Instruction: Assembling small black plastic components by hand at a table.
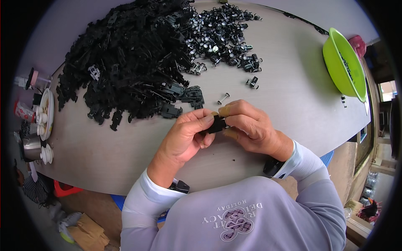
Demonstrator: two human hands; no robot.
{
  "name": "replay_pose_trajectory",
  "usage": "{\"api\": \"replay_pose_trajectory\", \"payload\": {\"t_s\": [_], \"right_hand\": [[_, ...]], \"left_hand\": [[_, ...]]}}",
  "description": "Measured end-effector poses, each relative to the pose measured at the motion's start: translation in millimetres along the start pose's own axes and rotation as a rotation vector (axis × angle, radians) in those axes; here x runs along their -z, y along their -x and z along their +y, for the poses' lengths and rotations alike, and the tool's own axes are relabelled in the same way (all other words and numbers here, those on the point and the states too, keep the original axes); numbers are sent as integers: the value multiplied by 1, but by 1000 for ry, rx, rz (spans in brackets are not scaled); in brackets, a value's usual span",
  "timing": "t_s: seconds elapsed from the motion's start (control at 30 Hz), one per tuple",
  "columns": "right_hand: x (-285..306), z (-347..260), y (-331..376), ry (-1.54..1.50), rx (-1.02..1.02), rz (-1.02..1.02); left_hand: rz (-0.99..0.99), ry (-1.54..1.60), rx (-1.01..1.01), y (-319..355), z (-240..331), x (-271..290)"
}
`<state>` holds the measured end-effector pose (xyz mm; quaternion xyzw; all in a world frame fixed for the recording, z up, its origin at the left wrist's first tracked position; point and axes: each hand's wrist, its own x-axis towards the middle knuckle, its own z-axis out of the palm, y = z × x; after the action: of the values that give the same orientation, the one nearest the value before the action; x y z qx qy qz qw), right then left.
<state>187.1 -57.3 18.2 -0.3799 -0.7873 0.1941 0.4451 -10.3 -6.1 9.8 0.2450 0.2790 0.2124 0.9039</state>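
Observation:
Near the front of the table, my left hand (178, 136) pinches a small black plastic chassis plate (216, 125) between thumb and fingers. At the plate's right end, my right hand (255, 127) has its fingertips closed on it, with tan tape around some of them. A bit of light metal shows between the right fingers; what it belongs to is mostly hidden. Just beyond the hands lies a loose axle with two small wheels (223, 98). A little farther off sits a black piece with wheels (252, 82).
A big heap of black plastic plates (134, 54) covers the far left of the grey table (289, 83). Beside it spreads a pile of wheeled axles (213, 37). A lime-green basin (333, 62) holding small dark parts stands at right. A white dish (47, 117) sits along the left edge.

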Motion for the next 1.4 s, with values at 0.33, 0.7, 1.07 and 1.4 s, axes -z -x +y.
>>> {"api": "replay_pose_trajectory", "payload": {"t_s": [0.33,0.7,1.07,1.4], "right_hand": [[-11,-2,-1,17,3,-15],[61,60,3,448,-160,-116],[44,44,3,315,-171,5],[62,32,20,151,-277,-54]], "left_hand": [[70,-116,-102,-1,-8,-2],[120,-304,-151,-2,-6,-9],[101,-315,-131,-2,-4,-5],[64,-268,-124,-4,-3,-2]]}}
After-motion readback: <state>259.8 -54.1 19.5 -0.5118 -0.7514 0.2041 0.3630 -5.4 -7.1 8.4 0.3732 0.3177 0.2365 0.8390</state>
